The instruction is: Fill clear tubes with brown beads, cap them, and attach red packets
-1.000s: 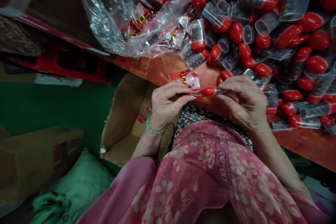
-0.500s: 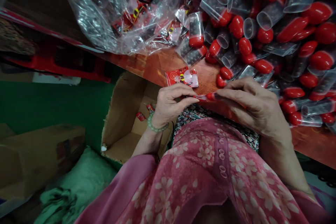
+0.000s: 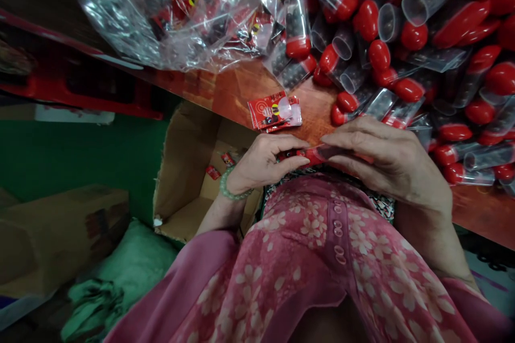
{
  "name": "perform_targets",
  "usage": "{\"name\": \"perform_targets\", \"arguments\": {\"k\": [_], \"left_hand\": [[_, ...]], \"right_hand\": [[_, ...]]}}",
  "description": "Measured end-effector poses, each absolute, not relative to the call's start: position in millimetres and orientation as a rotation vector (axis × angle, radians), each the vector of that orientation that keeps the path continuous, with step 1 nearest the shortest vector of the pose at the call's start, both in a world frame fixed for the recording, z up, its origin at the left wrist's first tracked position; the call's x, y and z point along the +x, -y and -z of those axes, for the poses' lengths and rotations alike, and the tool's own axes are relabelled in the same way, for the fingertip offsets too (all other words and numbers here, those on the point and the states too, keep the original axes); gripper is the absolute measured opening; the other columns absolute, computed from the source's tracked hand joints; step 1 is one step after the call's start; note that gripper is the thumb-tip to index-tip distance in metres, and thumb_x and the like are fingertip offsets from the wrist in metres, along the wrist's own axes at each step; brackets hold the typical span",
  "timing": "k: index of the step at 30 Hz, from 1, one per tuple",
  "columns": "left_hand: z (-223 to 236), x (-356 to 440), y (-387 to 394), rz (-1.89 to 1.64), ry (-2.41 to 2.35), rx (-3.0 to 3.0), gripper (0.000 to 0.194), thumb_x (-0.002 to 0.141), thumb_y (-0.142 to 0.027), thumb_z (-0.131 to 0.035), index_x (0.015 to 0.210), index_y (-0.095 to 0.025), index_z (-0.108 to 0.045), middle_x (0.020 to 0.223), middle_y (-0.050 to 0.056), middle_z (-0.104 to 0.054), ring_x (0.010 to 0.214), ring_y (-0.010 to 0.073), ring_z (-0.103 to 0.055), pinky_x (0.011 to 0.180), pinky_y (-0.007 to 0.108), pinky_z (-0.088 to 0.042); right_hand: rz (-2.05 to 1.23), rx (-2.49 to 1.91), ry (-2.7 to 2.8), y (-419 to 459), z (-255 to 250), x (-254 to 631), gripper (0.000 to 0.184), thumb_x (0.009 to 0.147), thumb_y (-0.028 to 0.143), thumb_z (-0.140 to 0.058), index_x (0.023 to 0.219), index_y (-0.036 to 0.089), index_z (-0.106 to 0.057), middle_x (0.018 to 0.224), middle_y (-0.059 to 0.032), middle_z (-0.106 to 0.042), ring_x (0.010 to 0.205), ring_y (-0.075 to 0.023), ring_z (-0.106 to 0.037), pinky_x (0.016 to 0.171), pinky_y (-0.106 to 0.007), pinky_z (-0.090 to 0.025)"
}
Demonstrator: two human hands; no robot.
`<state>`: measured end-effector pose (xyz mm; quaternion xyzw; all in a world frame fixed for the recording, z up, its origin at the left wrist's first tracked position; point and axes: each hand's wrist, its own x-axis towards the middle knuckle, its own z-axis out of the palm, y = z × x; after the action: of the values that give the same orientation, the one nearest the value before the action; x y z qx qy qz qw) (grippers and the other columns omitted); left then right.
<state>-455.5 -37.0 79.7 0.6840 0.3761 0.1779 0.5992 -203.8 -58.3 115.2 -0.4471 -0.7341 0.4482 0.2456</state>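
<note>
My left hand (image 3: 269, 159) pinches a small red printed packet (image 3: 309, 155) between thumb and fingers, just above the table's front edge. From the other side, my right hand (image 3: 390, 158) grips a clear tube with a red rounded end (image 3: 328, 152), largely hidden by the fingers. The tube's red end meets the packet; whether it lies inside or against it I cannot tell. Beyond my left hand, a few flat red packets (image 3: 273, 111) lie stacked on the table (image 3: 233, 91). Behind my right hand spreads a heap of red-ended clear tubes (image 3: 378, 56) with dark beads inside.
A crinkled clear plastic bag (image 3: 120, 27) with more red packets sits at the back left. Below the table edge stands an open cardboard box (image 3: 177, 187) holding a couple of small red pieces. Another carton (image 3: 64, 236) and a green sack (image 3: 132, 268) are at lower left.
Both hands have come closer together, and the packet now shows wider against the tube's red end. The view has shifted slightly, with the table items higher in the picture.
</note>
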Motion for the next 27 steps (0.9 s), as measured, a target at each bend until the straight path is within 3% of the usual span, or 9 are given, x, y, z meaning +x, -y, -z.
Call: {"name": "perform_targets", "arguments": {"k": [3,7,16,23,27], "left_hand": [[-82.6,-455.2,34.8,-0.222,-0.787,1.325,0.036,0.096,-0.048,-0.066,0.1,-0.016,-0.08,0.088,0.006,-0.08,0.07,0.0161,-0.073,0.065,0.024,-0.058],[-79.3,-451.7,36.8,-0.117,-0.759,0.947,0.052,0.086,-0.066,-0.071,0.087,-0.015,-0.08,0.079,0.009,-0.078,0.065,0.0184,-0.073,0.059,0.026,-0.059],[-67.0,-446.9,46.0,-0.058,-0.714,0.612,0.047,0.082,-0.062,-0.078,0.087,-0.015,-0.079,0.083,0.013,-0.081,0.07,0.0218,-0.079,0.064,0.028,-0.065],[-62.1,-438.8,52.2,-0.024,-0.768,0.388,0.054,0.075,-0.062,-0.085,0.086,-0.011,-0.074,0.074,0.01,-0.079,0.062,0.015,-0.075,0.06,0.02,-0.06],[-60.9,-438.0,50.1,0.0,-0.771,0.376,0.058,0.066,-0.06,-0.091,0.089,-0.01,-0.075,0.079,0.008,-0.079,0.067,0.0131,-0.073,0.065,0.02,-0.059]], "right_hand": [[-1.339,-1.27,1.904,53.4,-107.7,-202.7,0.025,0.097,0.036,-0.069,0.119,0.028,-0.076,0.098,-0.0023,-0.078,0.089,-0.0217,-0.072,0.083,-0.038,-0.058],[-1.51,-1.295,1.712,53.6,-96.6,-204.2,0.024,0.09,0.033,-0.076,0.113,0.025,-0.078,0.089,0.001,-0.078,0.075,-0.017,-0.07,0.072,-0.031,-0.057],[-1.75,-1.347,1.374,68.1,-85.3,-212.1,0.019,0.088,0.032,-0.076,0.105,0.022,-0.076,0.092,-0.0004,-0.079,0.076,-0.0172,-0.072,0.068,-0.031,-0.057],[-2.033,-1.49,0.906,75.3,-78.5,-209.6,0.027,0.081,0.041,-0.081,0.098,0.022,-0.073,0.071,0.0022,-0.069,0.058,-0.0131,-0.06,0.053,-0.026,-0.049],[-2.051,-1.509,0.809,79.2,-79.4,-207.4,0.027,0.079,0.039,-0.083,0.097,0.022,-0.073,0.068,0.0038,-0.065,0.059,-0.0117,-0.057,0.054,-0.025,-0.046]]}}
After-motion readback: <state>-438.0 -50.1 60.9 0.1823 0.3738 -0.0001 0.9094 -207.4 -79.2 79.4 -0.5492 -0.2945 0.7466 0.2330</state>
